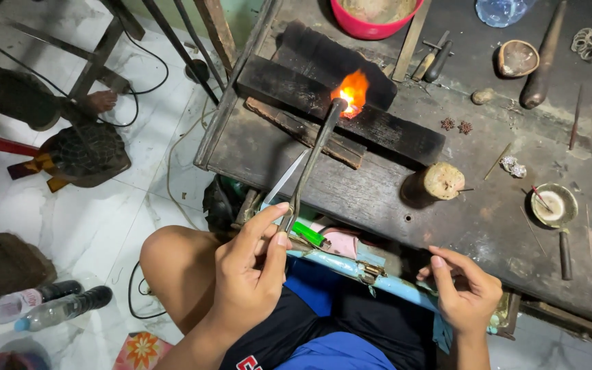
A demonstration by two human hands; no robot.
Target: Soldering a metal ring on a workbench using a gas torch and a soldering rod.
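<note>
We pinch the torch [313, 161] in our left hand [251, 270], flame [352, 89] on the charred block [378, 127], while our right hand [464, 291] rests loosely curled, holding nothing.

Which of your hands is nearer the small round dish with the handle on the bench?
Right. The right hand rests at the bench edge, just below and left of the small round dish. The left hand is far to its left, holding the torch.

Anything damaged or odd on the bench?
The dark wood block under the flame is charred black where the torch in the left hand burns on it. The bench top is stained and scattered with small tools. Nothing looks spilled. The right hand rests at the bench edge.
</note>
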